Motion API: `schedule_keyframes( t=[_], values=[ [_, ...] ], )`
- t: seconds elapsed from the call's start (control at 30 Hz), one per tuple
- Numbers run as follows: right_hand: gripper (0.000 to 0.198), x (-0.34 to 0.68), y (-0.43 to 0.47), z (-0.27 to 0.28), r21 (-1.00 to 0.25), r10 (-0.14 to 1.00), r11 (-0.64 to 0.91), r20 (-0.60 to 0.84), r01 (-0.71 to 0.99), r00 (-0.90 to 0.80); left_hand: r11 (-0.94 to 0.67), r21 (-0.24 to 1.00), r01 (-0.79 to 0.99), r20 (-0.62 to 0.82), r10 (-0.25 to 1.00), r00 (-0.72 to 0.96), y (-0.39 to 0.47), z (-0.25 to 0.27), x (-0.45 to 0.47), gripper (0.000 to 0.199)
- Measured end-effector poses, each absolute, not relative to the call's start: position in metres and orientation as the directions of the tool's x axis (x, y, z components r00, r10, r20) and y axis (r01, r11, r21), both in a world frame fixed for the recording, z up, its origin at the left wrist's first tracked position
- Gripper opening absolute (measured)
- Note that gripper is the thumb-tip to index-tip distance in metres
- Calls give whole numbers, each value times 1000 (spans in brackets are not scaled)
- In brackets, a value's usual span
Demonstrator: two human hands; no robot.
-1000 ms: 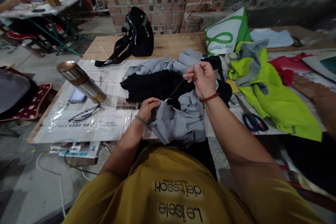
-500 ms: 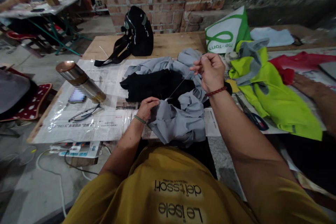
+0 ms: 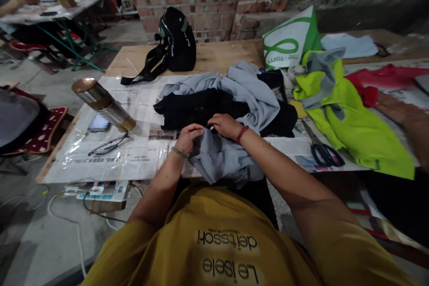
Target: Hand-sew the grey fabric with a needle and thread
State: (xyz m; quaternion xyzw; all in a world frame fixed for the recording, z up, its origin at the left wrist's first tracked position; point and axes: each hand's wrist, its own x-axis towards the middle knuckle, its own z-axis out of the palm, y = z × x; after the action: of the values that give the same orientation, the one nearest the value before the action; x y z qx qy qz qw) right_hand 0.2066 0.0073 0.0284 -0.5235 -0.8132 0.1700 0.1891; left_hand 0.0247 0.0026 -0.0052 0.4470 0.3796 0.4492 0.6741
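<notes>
My left hand point(image 3: 187, 138), a green bead bracelet at its wrist, pinches the edge of a grey garment point(image 3: 231, 161) at the table's front. Close beside it, my right hand point(image 3: 224, 125), with a red bracelet, has its fingers closed together over the same cloth edge. What lies in its fingertips is too small to make out; no thread shows clearly now. A black cloth point(image 3: 197, 109) lies just beyond both hands, on and among the grey folds. To the right, dark-handled scissors point(image 3: 325, 154) rest on the newspaper.
A metal flask point(image 3: 103, 103), phone point(image 3: 99, 122) and eyeglasses point(image 3: 109, 144) stand or lie at left. Behind are a black bag point(image 3: 179, 42) and a green-white bag point(image 3: 290, 40). Right: a yellow-green garment point(image 3: 362, 120) and another person's arm point(image 3: 398, 114). A power strip point(image 3: 100, 191) sits below the table edge.
My right hand has come down and left, from raised with a thread stretched to the cloth, to beside my left hand. The left hand keeps its pinch on the grey garment.
</notes>
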Motion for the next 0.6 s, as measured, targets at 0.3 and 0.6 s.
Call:
schedule_keyframes(
  t=[0.3,0.6],
  values=[
    [24,213,-1,27,-596,866,467,158,653,-475,188,936,-297,-94,948,305,5,-7,25,15],
    [24,209,-7,23,-740,882,396,143,543,-448,194,937,-292,-106,950,293,3,-5,26,15]
  ],
)
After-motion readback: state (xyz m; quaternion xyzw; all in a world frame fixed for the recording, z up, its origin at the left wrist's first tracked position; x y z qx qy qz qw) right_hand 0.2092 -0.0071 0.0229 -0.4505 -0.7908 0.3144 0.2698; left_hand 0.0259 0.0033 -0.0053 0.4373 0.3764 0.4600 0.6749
